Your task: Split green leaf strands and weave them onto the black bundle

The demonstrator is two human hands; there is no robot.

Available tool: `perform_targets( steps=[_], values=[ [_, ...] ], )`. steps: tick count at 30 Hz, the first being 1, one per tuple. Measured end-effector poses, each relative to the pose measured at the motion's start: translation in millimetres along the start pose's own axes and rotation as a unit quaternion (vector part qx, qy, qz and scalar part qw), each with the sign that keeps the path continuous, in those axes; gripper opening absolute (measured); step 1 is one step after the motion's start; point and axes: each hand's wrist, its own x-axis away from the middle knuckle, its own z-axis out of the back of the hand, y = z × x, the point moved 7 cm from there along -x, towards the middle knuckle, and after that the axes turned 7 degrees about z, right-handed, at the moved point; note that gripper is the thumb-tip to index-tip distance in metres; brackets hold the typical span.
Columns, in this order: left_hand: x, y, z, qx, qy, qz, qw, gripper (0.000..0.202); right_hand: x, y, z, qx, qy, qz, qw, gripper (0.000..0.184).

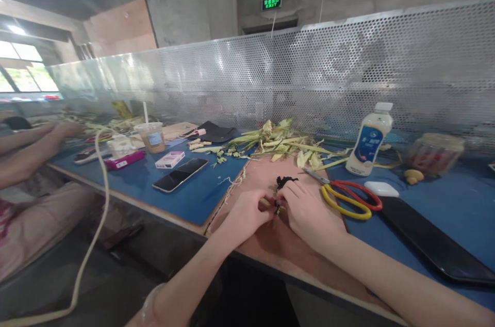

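Observation:
My left hand (249, 212) and my right hand (305, 209) meet over a brown board (266, 244) at the table's front edge. Both pinch a small strip of straw-coloured leaf with a dark bit on it (275, 207), fingers curled tight. A small black tangle (285, 181) lies just beyond my fingertips. Red-and-yellow scissors (348, 198) rest to the right of my right hand. A heap of green and yellow leaf strips (278, 144) lies farther back.
A white bottle (370, 140), a white case (381, 189) and a black tablet (429, 239) sit right. A phone (180, 174), pink box (170, 159) and iced drink cup (151, 136) lie left. Another person's arms (34, 144) reach in at far left. A perforated metal screen (309, 84) backs the table.

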Motion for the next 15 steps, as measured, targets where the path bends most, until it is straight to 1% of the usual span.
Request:
perform_targets(
  steps=[5,11,15],
  values=[
    [-0.3,-0.7,-1.1,-0.011,-0.015,0.011,1.000,0.022,0.1,-2.2,2.3,0.008,-0.002,0.014,1.000,0.018],
    [2.3,5.3,-0.5,-0.030,-0.002,-0.001,1.000,0.017,-0.6,-1.6,1.3,0.014,-0.029,-0.002,0.999,0.017],
    [3.3,8.2,-0.3,-0.019,-0.002,-0.008,1.000,0.015,-0.5,-0.8,-1.1,0.040,-0.040,-0.005,0.998,0.017]
  ],
)
